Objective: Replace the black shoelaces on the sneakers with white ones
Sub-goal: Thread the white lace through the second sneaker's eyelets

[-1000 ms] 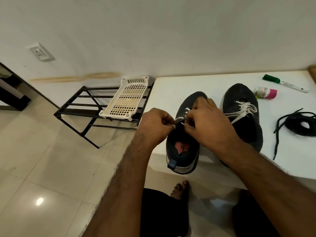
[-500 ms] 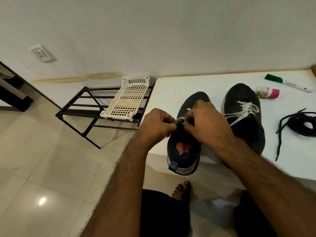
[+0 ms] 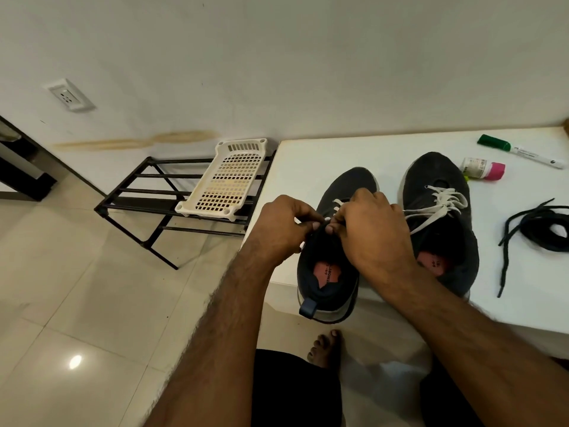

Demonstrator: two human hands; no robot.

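Two dark sneakers stand on the white table (image 3: 338, 155). The left sneaker (image 3: 329, 282) sits at the table's front edge, heel toward me, with a white lace (image 3: 337, 202) partly threaded. My left hand (image 3: 283, 226) and my right hand (image 3: 369, 229) meet over its upper eyelets, each pinching the white lace with fingers curled. The right sneaker (image 3: 437, 177) carries a loose white lace (image 3: 443, 198), partly hidden by my right wrist. The removed black laces (image 3: 542, 226) lie in a heap at the right.
A green-capped marker (image 3: 520, 151) and a small pink-capped bottle (image 3: 483, 168) lie at the table's back right. Left of the table stands a black metal rack (image 3: 172, 192) holding a white perforated tray (image 3: 228, 180). My bare foot (image 3: 326, 346) shows on the tiled floor.
Both hands stay at the left sneaker's upper eyelets; the fingers have shifted slightly on the white lace. The sneakers have not moved.
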